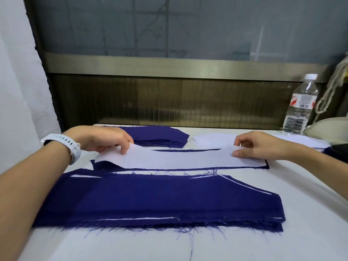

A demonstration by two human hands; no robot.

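A long white strip of interfacing (175,159) lies across a dark blue fabric piece whose edge (188,168) shows along its near side. My left hand (105,140), with a white watch on the wrist, pinches the strip's left end, which is lifted slightly. At the strip's right end, my right hand (256,146) pinches the edge, thumb on top. A stack of dark blue cut fabric pieces (150,198) with frayed threads lies nearer to me. A second blue stack (160,137) sits behind the strip.
The white table (282,232) runs to a dark wall panel at the back. A clear water bottle (300,106) stands at the back right beside a cream bag with rope handles (331,95). More white pieces (212,139) lie behind the strip.
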